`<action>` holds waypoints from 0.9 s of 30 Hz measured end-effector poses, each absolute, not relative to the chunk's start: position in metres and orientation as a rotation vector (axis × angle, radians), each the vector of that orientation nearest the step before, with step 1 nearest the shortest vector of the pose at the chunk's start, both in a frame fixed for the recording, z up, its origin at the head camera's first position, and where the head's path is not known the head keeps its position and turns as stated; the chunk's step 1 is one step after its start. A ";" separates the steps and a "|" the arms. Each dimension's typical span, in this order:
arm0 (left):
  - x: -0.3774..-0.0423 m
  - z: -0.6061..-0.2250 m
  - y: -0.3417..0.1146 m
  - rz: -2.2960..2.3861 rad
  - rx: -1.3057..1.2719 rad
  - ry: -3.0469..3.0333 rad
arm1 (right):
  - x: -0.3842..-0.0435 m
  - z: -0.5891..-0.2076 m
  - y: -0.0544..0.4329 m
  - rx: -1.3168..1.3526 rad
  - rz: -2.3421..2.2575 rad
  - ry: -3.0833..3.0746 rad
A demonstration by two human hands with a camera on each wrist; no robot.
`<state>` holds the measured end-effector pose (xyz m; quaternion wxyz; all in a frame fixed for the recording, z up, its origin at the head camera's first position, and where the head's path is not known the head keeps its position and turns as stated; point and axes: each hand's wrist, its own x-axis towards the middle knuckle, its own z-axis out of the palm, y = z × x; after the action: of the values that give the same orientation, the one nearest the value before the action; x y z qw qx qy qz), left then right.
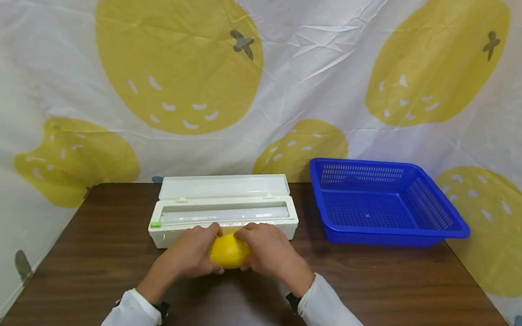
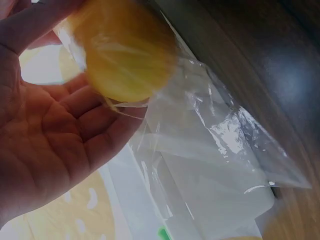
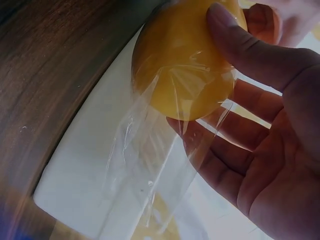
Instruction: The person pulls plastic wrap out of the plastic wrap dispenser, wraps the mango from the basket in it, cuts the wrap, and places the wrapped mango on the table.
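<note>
Gripping the fruit (image 1: 230, 252) between left hand (image 1: 195, 251) and right hand (image 1: 269, 249), over the tabletop (image 1: 370, 294) near the box (image 1: 225, 202) — best to draw the loose film (image 2: 215, 120) snug around it, gently so as not to tear, then press each overhanging end flat

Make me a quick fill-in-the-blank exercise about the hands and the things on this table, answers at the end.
1. The left hand and right hand together hold a rounded object, colored ____, with clear film on it.
2. The lid of the white box is not closed but ____.
3. In the head view, the basket stands to the ____ of the box.
4. That basket is colored ____.

Missing words: yellow; open; right; blue.
</note>
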<state>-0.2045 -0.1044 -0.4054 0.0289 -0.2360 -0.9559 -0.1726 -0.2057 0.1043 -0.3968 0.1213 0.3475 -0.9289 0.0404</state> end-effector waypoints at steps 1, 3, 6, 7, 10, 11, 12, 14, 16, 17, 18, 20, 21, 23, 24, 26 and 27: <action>-0.204 -0.405 -0.104 -0.547 -0.721 -2.958 | -0.206 -0.397 0.105 1.017 0.131 -2.721; -0.204 -0.404 -0.104 -0.580 -0.720 -2.967 | -0.208 -0.397 0.107 1.029 0.149 -2.731; -0.203 -0.404 -0.103 -0.613 -0.747 -2.956 | -0.211 -0.399 0.109 1.051 0.181 -2.725; -0.203 -0.403 -0.103 -0.614 -0.758 -2.946 | -0.212 -0.400 0.110 1.058 0.194 -2.724; -0.200 -0.403 -0.101 -0.594 -0.753 -2.928 | -0.215 -0.400 0.112 1.075 0.226 -2.734; -0.198 -0.402 -0.101 -0.589 -0.746 -2.925 | -0.216 -0.399 0.113 1.079 0.234 -2.744; -0.197 -0.402 -0.100 -0.578 -0.734 -2.925 | -0.216 -0.398 0.113 1.081 0.245 -2.756; -0.194 -0.402 -0.098 -0.559 -0.701 -2.934 | -0.217 -0.398 0.113 1.087 0.258 -2.773; -0.191 -0.402 -0.096 -0.527 -0.694 -2.925 | -0.218 -0.397 0.114 1.094 0.274 -2.788; -0.191 -0.402 -0.096 -0.504 -0.699 -2.913 | -0.219 -0.397 0.114 1.099 0.282 -2.793; -0.190 -0.402 -0.095 -0.478 -0.706 -2.898 | -0.219 -0.397 0.114 1.103 0.288 -2.797; -0.188 -0.401 -0.094 -0.427 -0.721 -2.864 | -0.221 -0.397 0.114 1.115 0.292 -2.806; -0.187 -0.401 -0.093 -0.396 -0.728 -2.845 | -0.221 -0.396 0.114 1.117 0.296 -2.813; -0.185 -0.402 -0.090 -0.337 -0.739 -2.815 | -0.222 -0.396 0.115 1.119 0.304 -2.829; -0.183 -0.402 -0.089 -0.309 -0.741 -2.804 | -0.222 -0.396 0.116 1.121 0.308 -2.839; -0.180 -0.403 -0.085 -0.241 -0.733 -2.788 | -0.223 -0.396 0.117 1.130 0.318 -2.852; -0.179 -0.403 -0.084 -0.208 -0.726 -2.781 | -0.223 -0.396 0.117 1.140 0.323 -2.855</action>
<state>-0.1786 -0.0838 -0.4032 0.1296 -0.2497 -0.9569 -0.0717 -0.2228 0.1171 -0.3955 0.0253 0.3688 -0.9233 0.1045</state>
